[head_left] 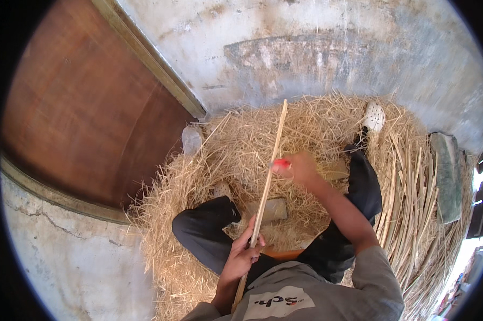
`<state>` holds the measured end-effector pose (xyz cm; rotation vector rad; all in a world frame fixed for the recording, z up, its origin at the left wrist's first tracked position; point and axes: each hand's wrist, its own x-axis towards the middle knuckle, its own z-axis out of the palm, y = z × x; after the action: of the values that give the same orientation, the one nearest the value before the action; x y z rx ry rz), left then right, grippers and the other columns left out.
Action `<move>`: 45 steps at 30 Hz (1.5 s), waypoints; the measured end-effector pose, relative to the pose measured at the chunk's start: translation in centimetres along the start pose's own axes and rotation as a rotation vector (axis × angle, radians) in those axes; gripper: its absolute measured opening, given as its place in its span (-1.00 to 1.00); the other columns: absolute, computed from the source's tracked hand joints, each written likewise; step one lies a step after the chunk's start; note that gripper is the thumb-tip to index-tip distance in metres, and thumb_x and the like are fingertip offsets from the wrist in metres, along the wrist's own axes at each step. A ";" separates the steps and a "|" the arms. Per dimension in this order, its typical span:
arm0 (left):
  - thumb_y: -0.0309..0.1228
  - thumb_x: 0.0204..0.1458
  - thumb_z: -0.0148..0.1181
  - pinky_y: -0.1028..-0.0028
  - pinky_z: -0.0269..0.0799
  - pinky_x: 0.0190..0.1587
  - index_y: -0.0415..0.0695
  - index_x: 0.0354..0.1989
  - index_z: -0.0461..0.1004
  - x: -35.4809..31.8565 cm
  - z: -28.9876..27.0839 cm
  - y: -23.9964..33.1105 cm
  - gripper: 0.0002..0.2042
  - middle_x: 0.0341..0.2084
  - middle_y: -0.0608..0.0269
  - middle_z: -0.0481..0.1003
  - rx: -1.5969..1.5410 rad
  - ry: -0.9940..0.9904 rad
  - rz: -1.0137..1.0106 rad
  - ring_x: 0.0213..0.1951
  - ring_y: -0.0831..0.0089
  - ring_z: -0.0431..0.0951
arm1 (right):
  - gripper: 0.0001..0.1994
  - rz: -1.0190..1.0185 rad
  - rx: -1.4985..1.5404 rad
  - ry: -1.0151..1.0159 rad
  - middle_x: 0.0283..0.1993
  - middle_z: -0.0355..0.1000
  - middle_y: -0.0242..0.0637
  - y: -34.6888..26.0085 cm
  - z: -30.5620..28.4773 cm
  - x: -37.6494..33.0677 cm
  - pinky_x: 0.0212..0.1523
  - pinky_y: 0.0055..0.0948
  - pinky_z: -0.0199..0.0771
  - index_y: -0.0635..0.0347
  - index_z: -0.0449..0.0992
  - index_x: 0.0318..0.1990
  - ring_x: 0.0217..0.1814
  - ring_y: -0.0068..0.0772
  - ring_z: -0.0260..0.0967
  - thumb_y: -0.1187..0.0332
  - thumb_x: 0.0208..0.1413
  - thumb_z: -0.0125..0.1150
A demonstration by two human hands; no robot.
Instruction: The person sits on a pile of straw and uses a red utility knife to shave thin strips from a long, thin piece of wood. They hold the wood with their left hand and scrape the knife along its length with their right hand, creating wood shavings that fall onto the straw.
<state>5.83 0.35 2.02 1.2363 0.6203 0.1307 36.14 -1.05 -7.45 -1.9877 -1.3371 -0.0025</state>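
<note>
A long, pale wooden strip (278, 134) slants up and away from my lap, its far end over the straw. My left hand (245, 251) is wrapped round its lower part. My right hand (303, 168) is closed on a small red-handled tool (280, 165), held against or close beside the strip about midway along. Motion blurs the tool, so its working end cannot be made out.
Loose straw or shavings (322, 120) cover the ground around my legs. A block (268, 210) lies between my knees. Long strips (407, 198) are stacked on the right beside a greenish slab (446, 176). A stained wall (332, 48) and brown door (86, 107) stand beyond.
</note>
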 end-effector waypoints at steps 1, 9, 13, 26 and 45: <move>-0.77 -0.17 -0.14 0.70 0.14 -0.52 0.02 0.45 -0.06 0.1 0.1 0.0 -0.14 -0.32 0.34 0.31 0.047 -0.013 0.025 -0.54 0.67 0.17 | -0.22 0.027 -0.015 0.029 -0.72 0.36 -0.10 0.7 -0.5 0.7 -0.58 -0.17 0.34 0.16 0.56 -0.62 -0.64 -0.08 0.40 -0.52 -0.17 -0.01; -0.78 -0.07 -0.18 0.70 0.19 -0.46 0.04 0.46 -0.10 -0.5 0.5 -0.1 -0.18 -0.28 0.34 0.30 0.041 -0.046 -0.013 -0.50 0.69 0.18 | -0.18 0.047 -0.032 0.161 -0.75 0.32 -0.15 4.1 -0.5 1.7 -0.62 -0.19 0.30 0.21 0.55 -0.63 -0.68 -0.10 0.36 -0.54 -0.15 -0.04; -0.77 -0.07 -0.20 0.70 0.17 -0.46 0.04 0.46 -0.12 -0.8 0.2 -0.7 -0.18 -0.27 0.34 0.29 0.082 -0.043 -0.004 -0.50 0.69 0.16 | -0.18 0.002 -0.084 0.107 -0.75 0.32 -0.16 4.0 -1.0 2.2 -0.60 -0.14 0.31 0.21 0.57 -0.59 -0.67 -0.08 0.35 -0.53 -0.12 -0.07; -0.79 -0.26 -0.13 0.70 0.17 -0.54 -0.01 0.46 -0.12 -3.6 -1.2 -1.0 -0.07 -0.26 0.29 0.33 -0.068 -0.116 -0.056 -0.52 0.64 0.20 | -0.16 0.846 0.039 0.305 -0.35 0.48 0.21 18.2 -8.1 6.6 -0.21 0.03 0.33 0.39 0.56 -0.41 -0.37 0.11 0.43 -0.38 0.15 -0.27; -0.66 -0.34 -0.07 0.64 0.16 -0.61 -0.06 0.43 -0.07 1.2 -0.8 1.3 -0.06 -0.35 0.13 0.34 -0.485 -0.109 0.019 -0.66 0.61 0.17 | -0.32 -0.213 -0.066 -0.007 -0.75 0.31 -0.20 -2.5 -2.9 0.0 -0.65 -0.19 0.27 0.12 0.44 -0.60 -0.72 -0.11 0.33 -0.43 -0.12 0.10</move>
<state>6.74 1.93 2.59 0.7742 0.4471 0.2145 35.20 -2.24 -3.88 -1.8911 -1.5655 -0.1407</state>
